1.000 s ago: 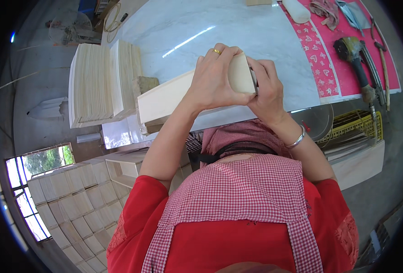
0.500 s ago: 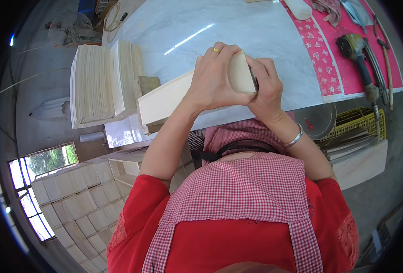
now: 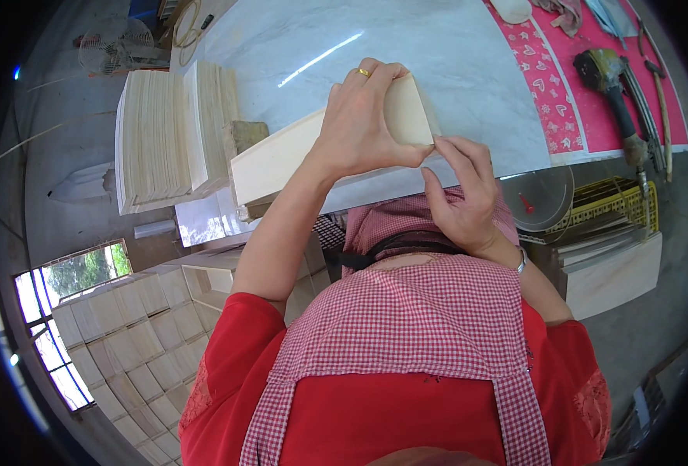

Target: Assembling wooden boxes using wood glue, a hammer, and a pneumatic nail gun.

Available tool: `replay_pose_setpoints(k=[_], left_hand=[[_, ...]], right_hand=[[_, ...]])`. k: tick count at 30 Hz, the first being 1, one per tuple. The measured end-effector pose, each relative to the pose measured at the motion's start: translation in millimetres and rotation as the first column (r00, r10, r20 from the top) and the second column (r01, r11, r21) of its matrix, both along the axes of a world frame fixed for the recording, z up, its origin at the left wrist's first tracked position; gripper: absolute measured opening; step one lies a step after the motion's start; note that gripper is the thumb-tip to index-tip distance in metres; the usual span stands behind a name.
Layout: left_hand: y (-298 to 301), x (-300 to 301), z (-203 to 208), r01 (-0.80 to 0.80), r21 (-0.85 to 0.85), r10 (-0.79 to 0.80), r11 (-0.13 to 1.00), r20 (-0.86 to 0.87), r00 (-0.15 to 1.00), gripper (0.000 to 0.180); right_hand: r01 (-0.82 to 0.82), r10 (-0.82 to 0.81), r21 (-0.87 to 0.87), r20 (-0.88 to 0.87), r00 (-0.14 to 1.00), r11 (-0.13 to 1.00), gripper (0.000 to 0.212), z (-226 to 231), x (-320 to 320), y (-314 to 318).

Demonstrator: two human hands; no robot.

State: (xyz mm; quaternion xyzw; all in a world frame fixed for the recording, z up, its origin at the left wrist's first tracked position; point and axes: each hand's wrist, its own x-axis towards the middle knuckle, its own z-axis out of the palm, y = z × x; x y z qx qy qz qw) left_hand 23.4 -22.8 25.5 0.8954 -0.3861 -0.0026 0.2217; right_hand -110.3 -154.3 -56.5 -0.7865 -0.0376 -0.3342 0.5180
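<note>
A long, pale wooden box-like piece (image 3: 278,161) lies aslant near the front edge of the table. My left hand (image 3: 359,124), with a gold ring, is closed over it near its right end, thumb on the near edge and fingers on the far edge. The thumb and palm frame its pale end part (image 3: 407,109). At the near right corner, my right hand (image 3: 468,190) has its index fingertip touching or almost touching the wood. That hand's thumb stands apart, and nothing shows in it. Past the piece's left end sits a rough wooden block (image 3: 247,137).
Stacked thin wooden boards (image 3: 153,140) stand at the left of the marbled table (image 3: 452,46). A power tool (image 3: 612,89) and a hammer (image 3: 658,101) lie on pink cloth at right. Below are a yellow basket (image 3: 608,198) and, at lower left, piled wooden boxes (image 3: 138,326).
My right hand has come off the box's right end and dropped toward me, its fingers opening out. The dark edge seen there before no longer shows. My left hand keeps its hold.
</note>
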Motion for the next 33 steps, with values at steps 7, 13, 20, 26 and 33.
replay_pose_setpoints(k=[7,13,20,26,33], left_hand=[[1.2,-0.7,1.3,-0.022,-0.005,0.022,1.000,-0.016,1.000,0.080],[-7.0,2.8,6.2,-0.009,0.005,0.009,1.000,-0.012,1.000,0.084],[0.3,2.2,-2.1,-0.010,-0.018,0.010,1.000,0.020,1.000,0.077],[1.4,-6.7,7.2,-0.045,-0.010,0.045,0.999,-0.029,0.999,0.082],[-1.0,-6.7,6.2,-0.055,-0.009,0.055,0.998,-0.040,0.998,0.080]], right_hand=[[-0.117,0.121,0.065,-0.065,0.991,0.991,0.047,-2.0,4.9,-10.4],[-0.281,0.299,0.237,-0.046,0.953,0.930,0.060,20.9,34.0,-26.3],[-0.365,0.425,0.245,-0.271,0.864,0.898,0.068,30.0,-13.7,-23.7],[-0.196,0.146,-0.158,-0.284,0.948,0.968,0.067,8.1,-13.4,-77.7],[0.290,-0.595,-0.711,-0.221,0.773,0.641,0.067,11.6,27.0,-229.2]])
